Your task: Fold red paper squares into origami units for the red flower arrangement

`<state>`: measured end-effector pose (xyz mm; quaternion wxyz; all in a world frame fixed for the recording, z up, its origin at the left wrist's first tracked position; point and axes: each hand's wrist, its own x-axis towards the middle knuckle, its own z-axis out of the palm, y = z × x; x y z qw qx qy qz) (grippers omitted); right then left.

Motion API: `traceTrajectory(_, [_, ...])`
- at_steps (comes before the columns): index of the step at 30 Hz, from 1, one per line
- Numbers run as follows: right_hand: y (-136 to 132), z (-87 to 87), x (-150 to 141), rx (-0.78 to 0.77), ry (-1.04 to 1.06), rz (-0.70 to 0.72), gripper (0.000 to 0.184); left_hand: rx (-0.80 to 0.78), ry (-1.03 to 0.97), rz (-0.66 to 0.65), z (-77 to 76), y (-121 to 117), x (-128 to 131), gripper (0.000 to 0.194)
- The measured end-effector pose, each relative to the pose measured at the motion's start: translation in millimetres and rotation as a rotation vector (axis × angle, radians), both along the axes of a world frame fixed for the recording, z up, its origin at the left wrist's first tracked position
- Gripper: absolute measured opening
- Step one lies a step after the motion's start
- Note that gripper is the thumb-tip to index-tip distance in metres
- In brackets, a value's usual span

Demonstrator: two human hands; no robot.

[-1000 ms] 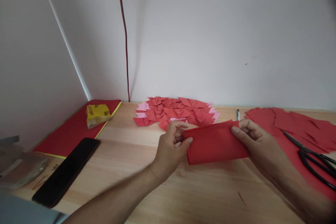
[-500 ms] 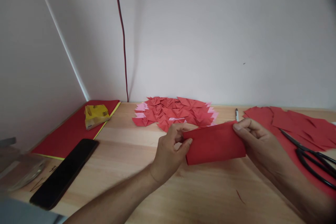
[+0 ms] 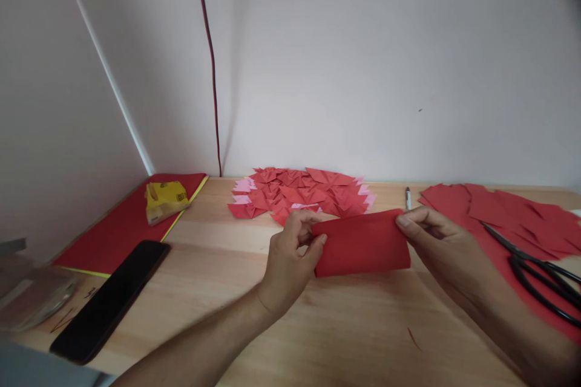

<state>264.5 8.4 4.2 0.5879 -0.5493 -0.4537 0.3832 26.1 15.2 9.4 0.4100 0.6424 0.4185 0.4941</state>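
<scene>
A folded sheet of red paper (image 3: 361,245) is held up above the wooden table, its fold along the lower edge. My left hand (image 3: 295,248) pinches its left end between thumb and fingers. At the upper right corner, my right hand (image 3: 424,227) grips the paper with thumb and forefinger. Behind the sheet lies a heap of folded red and pink paper pieces (image 3: 304,190). Black-handled scissors (image 3: 538,269) rest on red paper to the right of my right hand.
Red paper pieces (image 3: 521,211) are spread at the back right, near a marker pen (image 3: 408,198). On the left lie a black phone (image 3: 111,302), red sheets (image 3: 106,236) and a yellow packet (image 3: 167,201). A clear container (image 3: 40,299) is at the left edge. A white wall (image 3: 340,60) stands behind.
Both hands have shifted slightly left with the red paper. The paper's lower edge has moved up a little. Both hands keep hold of it.
</scene>
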Motion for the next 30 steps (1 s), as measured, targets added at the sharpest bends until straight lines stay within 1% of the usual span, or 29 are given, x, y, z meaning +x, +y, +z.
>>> traceTrajectory(6, [-1.7, 3.3, -1.2, -0.001, -0.002, -0.020, 0.026, -0.025, -0.016, -0.007, 1.4, 0.4, 0.9, 0.025])
traceTrajectory(12, [-0.9, 6.9, 0.0, -0.047, 0.018, 0.015, 0.027, 0.061, 0.017, -0.051, 4.2, -0.1, 1.4, 0.033])
traceTrajectory(14, [-1.1, 7.7, 0.1, -0.047, 0.010, 0.031, 0.027, 0.092, 0.043, -0.033, 4.1, 0.0, 0.8, 0.032])
traceTrajectory(19, [-2.5, 5.4, -0.1, -0.024, -0.022, 0.044, 0.028, 0.127, 0.136, 0.060, -0.3, 2.4, -2.2, 0.028])
traceTrajectory(21, [-2.8, 4.4, -0.7, -0.037, -0.002, 0.043, 0.028, 0.171, 0.173, 0.070, -0.9, 2.9, -2.9, 0.030])
traceTrajectory(26, [-2.9, 5.0, -1.4, -0.098, 0.089, 0.044, 0.026, 0.344, 0.276, 0.057, 1.0, 0.6, -2.5, 0.032])
traceTrajectory(30, [-2.7, 4.8, -0.3, -0.106, 0.096, 0.055, 0.026, 0.371, 0.309, 0.086, 1.2, -0.9, -2.6, 0.030])
